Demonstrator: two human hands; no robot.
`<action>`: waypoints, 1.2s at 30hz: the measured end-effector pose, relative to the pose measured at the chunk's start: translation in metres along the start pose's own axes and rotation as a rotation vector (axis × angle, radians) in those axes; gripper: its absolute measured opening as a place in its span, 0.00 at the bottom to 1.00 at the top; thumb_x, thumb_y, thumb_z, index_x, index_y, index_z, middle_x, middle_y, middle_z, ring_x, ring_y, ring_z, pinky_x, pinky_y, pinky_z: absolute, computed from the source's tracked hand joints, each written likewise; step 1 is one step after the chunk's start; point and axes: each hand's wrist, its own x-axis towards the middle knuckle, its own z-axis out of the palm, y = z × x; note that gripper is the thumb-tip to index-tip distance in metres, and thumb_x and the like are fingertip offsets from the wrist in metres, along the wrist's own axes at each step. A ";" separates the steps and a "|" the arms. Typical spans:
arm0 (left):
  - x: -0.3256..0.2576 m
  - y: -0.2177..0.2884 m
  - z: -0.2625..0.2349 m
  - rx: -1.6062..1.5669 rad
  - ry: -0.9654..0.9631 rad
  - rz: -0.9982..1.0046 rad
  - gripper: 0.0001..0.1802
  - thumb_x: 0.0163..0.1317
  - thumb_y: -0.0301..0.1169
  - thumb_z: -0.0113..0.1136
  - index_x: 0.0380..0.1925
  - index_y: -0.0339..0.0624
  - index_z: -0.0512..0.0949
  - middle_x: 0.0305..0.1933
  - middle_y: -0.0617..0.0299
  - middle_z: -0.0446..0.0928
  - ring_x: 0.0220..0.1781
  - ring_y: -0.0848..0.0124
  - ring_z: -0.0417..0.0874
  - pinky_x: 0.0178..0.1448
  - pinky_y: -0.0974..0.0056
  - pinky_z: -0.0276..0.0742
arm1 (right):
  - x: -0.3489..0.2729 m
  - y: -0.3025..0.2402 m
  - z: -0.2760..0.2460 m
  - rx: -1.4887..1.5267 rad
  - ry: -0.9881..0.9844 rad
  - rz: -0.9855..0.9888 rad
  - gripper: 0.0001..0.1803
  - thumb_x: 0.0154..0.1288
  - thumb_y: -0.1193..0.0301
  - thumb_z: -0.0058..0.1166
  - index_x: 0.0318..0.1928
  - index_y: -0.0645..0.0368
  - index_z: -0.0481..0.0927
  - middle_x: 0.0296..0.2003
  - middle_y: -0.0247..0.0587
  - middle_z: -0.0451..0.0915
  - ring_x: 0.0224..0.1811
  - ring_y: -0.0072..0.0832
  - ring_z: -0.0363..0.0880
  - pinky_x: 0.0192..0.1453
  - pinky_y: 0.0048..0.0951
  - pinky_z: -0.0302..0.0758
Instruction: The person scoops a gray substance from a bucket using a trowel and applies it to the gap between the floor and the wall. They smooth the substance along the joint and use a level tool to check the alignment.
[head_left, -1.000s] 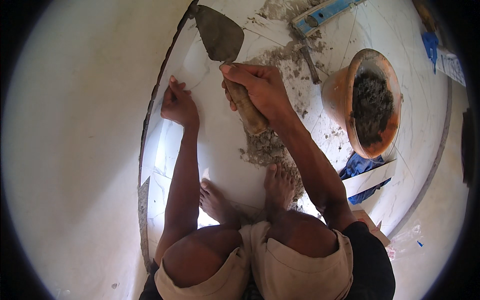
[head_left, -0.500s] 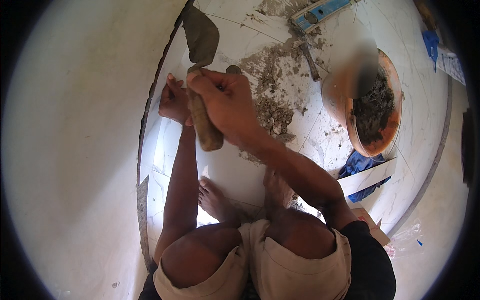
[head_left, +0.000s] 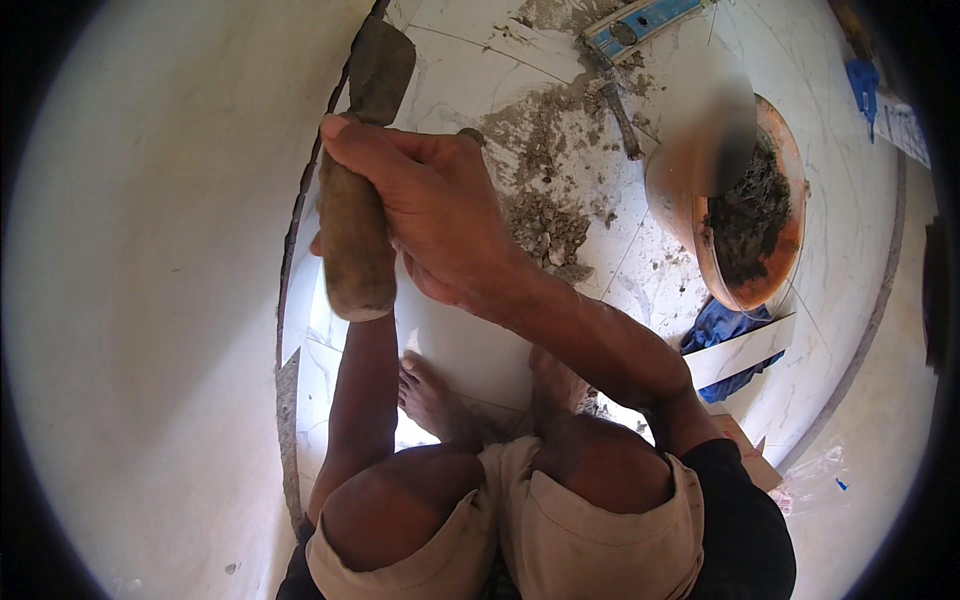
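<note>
- Along the seam where the white wall [head_left: 150, 300] meets the tiled floor [head_left: 470, 340], the trowel [head_left: 365, 150] stands nearly upright, its grey blade pushed against that joint and its wooden handle rising toward the camera; held this way, the blade edge can work into the narrow gap.
- Right hand [head_left: 425, 210] wraps the top of the trowel handle, fingers curled tight around the wood and thumb side toward the wall, a grip that looks meant for pressing down and steering at once.
- Left hand [head_left: 322, 245] lies almost wholly behind the trowel handle, low against the floor by the wall; whether its fingers are spread or closed cannot be told, though the straight forearm suggests it props the body.
- Beyond the trowel, away from the wall, a smear of grey mortar [head_left: 545, 225] lies on the tile, near enough to scoop from.
- Farther from the trowel on the same side sits an orange pan [head_left: 770, 270] holding more dark mortar, partly blurred.
- Past the mortar smear, at the far edge of the floor, a blue level [head_left: 640, 22] lies flat, with a small hammer-like tool [head_left: 620, 110] just before it.
- Near the pan, a blue cloth [head_left: 720, 330] and a loose white tile strip [head_left: 745, 350] lie aside.
- Bare feet [head_left: 435, 400] rest on the tile below the trowel, knees bent in a squat close to the wall.
</note>
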 end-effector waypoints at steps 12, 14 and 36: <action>-0.004 0.000 0.026 0.126 0.105 0.026 0.19 0.69 0.42 0.67 0.35 0.32 0.87 0.25 0.59 0.84 0.19 0.73 0.78 0.27 0.65 0.76 | -0.027 -0.014 0.002 -0.118 0.044 0.063 0.25 0.68 0.61 0.66 0.50 0.75 0.82 0.35 0.44 0.84 0.32 0.23 0.82 0.33 0.26 0.82; 0.015 -0.010 0.036 0.224 0.178 0.078 0.19 0.69 0.42 0.67 0.35 0.32 0.87 0.25 0.60 0.84 0.19 0.74 0.78 0.27 0.65 0.76 | -0.037 -0.017 -0.003 -0.180 0.038 0.080 0.24 0.69 0.60 0.65 0.51 0.72 0.83 0.36 0.44 0.84 0.33 0.24 0.83 0.32 0.28 0.83; 0.044 -0.045 0.021 0.468 0.013 0.497 0.18 0.71 0.39 0.64 0.38 0.31 0.87 0.27 0.59 0.85 0.20 0.74 0.79 0.26 0.68 0.77 | 0.010 -0.031 -0.060 -0.343 0.189 0.061 0.14 0.72 0.64 0.59 0.42 0.66 0.81 0.32 0.41 0.81 0.27 0.24 0.79 0.27 0.27 0.78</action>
